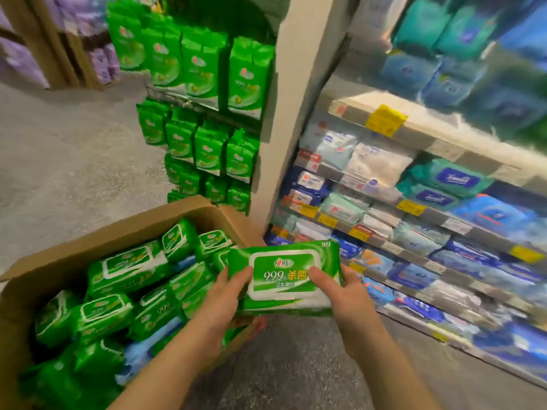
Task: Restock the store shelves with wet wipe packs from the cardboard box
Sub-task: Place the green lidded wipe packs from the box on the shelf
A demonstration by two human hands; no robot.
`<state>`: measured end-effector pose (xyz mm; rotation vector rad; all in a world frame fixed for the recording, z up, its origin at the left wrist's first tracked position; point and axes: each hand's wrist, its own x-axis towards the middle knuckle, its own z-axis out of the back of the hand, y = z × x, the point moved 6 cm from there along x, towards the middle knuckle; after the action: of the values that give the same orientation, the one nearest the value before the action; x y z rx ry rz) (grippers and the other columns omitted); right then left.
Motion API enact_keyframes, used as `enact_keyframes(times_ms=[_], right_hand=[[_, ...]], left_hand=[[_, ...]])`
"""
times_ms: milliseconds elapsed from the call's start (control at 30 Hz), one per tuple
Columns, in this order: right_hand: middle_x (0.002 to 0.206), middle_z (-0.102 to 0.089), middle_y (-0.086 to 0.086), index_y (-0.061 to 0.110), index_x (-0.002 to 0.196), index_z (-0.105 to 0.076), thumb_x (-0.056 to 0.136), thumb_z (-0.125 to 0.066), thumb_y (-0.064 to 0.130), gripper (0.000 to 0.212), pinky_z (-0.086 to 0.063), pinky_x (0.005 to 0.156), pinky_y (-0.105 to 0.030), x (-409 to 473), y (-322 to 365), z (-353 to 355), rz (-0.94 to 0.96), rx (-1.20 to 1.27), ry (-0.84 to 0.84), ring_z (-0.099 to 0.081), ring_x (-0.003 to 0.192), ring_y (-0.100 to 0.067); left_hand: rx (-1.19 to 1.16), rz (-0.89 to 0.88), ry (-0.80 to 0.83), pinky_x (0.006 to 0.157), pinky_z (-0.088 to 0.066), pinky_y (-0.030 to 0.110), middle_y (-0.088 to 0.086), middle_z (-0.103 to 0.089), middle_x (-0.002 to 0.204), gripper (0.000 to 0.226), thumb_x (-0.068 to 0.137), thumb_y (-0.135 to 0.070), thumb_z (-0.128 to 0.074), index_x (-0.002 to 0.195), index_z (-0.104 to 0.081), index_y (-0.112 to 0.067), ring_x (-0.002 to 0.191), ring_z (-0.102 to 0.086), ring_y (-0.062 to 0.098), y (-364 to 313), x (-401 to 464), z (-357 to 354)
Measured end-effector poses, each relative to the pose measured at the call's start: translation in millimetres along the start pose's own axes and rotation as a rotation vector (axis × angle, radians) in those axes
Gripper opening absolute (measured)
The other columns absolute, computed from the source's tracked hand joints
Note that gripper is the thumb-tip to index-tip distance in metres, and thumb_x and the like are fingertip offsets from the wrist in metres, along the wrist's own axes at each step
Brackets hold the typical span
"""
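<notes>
A green wet wipe pack (284, 272) with a white flip lid is held face up between both my hands, just right of the cardboard box's (124, 229) rim. My left hand (225, 294) grips its left end, thumb on top. My right hand (343, 294) grips its right end the same way. The open box at lower left holds several more green packs (127, 269). Ahead, the end rack (207, 113) carries rows of upright green packs of the same kind.
A white shelf upright (284, 113) separates the green rack from shelves (414, 202) on the right, filled with blue, white and teal packs and yellow price tags. Grey speckled floor (59, 158) spreads to the left. Purple goods stand on wooden shelving at far left.
</notes>
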<state>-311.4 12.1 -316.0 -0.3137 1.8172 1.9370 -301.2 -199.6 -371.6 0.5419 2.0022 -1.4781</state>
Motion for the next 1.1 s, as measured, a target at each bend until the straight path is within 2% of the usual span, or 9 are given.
enact_keyframes(times_ms=[167, 333, 400, 500, 633, 767, 867, 967, 1100], right_hand=[[0.104, -0.079, 0.007, 0.024, 0.123, -0.066, 0.090, -0.074, 0.035, 0.036, -0.054, 0.073, -0.026, 4, 9, 121, 0.076, 0.111, -0.125, -0.076, 0.092, -0.013], [0.110, -0.077, 0.009, 0.034, 0.122, -0.066, 0.093, -0.070, 0.037, 0.029, -0.053, 0.099, -0.043, 6, 10, 241, 0.129, 0.201, -0.285, -0.073, 0.102, -0.015], [0.111, -0.076, 0.010, 0.037, 0.123, -0.065, 0.093, -0.071, 0.042, 0.031, -0.051, 0.102, -0.046, 4, 15, 287, 0.168, 0.206, -0.364, -0.071, 0.104, -0.016], [0.113, -0.076, 0.013, 0.042, 0.125, -0.064, 0.090, -0.069, 0.051, 0.036, -0.049, 0.105, -0.050, -2, 26, 341, 0.238, 0.201, -0.396, -0.071, 0.108, -0.015], [0.114, -0.077, 0.005, 0.039, 0.125, -0.067, 0.095, -0.067, 0.038, 0.030, -0.053, 0.100, -0.052, 0, 39, 393, 0.303, 0.289, -0.449, -0.074, 0.106, -0.021], [0.123, -0.074, 0.004, 0.044, 0.129, -0.063, 0.083, -0.069, 0.055, 0.048, -0.048, 0.106, -0.059, 10, 53, 433, 0.311, 0.329, -0.512, -0.070, 0.115, -0.028], [0.120, -0.075, 0.006, 0.042, 0.128, -0.063, 0.096, -0.067, 0.038, 0.033, -0.046, 0.107, -0.060, 25, 61, 465, 0.308, 0.369, -0.601, -0.069, 0.116, -0.027], [0.122, -0.074, 0.003, 0.035, 0.137, -0.052, 0.084, -0.081, 0.035, 0.061, -0.046, 0.110, -0.057, 46, 76, 490, 0.319, 0.414, -0.655, -0.069, 0.116, -0.026], [0.128, -0.071, 0.000, 0.034, 0.138, -0.050, 0.049, -0.093, 0.056, 0.101, -0.047, 0.109, -0.055, 76, 115, 515, 0.341, 0.341, -0.663, -0.069, 0.116, -0.027]], left_hand=[[0.171, -0.140, 0.095, 0.047, -0.053, 0.023, -0.002, -0.072, 0.090, 0.027, 0.102, -0.022, -0.057, 0.129, -0.054, -0.024, 0.059, -0.071, 0.008, -16, 0, -135], [0.283, -0.209, 0.248, 0.094, -0.057, 0.049, 0.001, -0.076, 0.109, 0.035, 0.097, -0.024, -0.065, 0.131, -0.057, -0.032, 0.097, -0.074, 0.024, -15, -3, -259], [0.317, -0.230, 0.325, 0.100, -0.054, 0.053, -0.001, -0.077, 0.112, 0.033, 0.096, -0.021, -0.067, 0.126, -0.060, -0.032, 0.102, -0.074, 0.024, -12, -8, -304], [0.351, -0.267, 0.421, 0.101, -0.054, 0.053, -0.001, -0.077, 0.115, 0.041, 0.094, -0.017, -0.069, 0.131, -0.059, -0.031, 0.106, -0.073, 0.024, -9, -15, -364], [0.387, -0.296, 0.527, 0.095, -0.057, 0.051, -0.001, -0.076, 0.118, 0.048, 0.088, -0.024, -0.076, 0.130, -0.060, -0.041, 0.104, -0.075, 0.023, -16, -23, -426], [0.385, -0.313, 0.641, 0.096, -0.057, 0.049, -0.003, -0.076, 0.116, 0.051, 0.091, -0.012, -0.072, 0.130, -0.060, -0.041, 0.102, -0.075, 0.025, -31, -22, -479], [0.389, -0.344, 0.722, 0.088, -0.059, 0.042, -0.006, -0.076, 0.115, 0.055, 0.088, -0.014, -0.075, 0.132, -0.059, -0.041, 0.100, -0.076, 0.022, -46, -16, -516], [0.393, -0.347, 0.789, 0.095, -0.056, 0.042, -0.008, -0.075, 0.117, 0.068, 0.075, -0.027, -0.080, 0.137, -0.056, -0.042, 0.107, -0.073, 0.021, -61, 1, -551], [0.506, -0.407, 0.862, 0.091, -0.054, 0.026, -0.027, -0.073, 0.111, 0.081, 0.072, -0.028, -0.091, 0.135, -0.048, -0.054, 0.105, -0.071, 0.003, -89, 30, -596]])
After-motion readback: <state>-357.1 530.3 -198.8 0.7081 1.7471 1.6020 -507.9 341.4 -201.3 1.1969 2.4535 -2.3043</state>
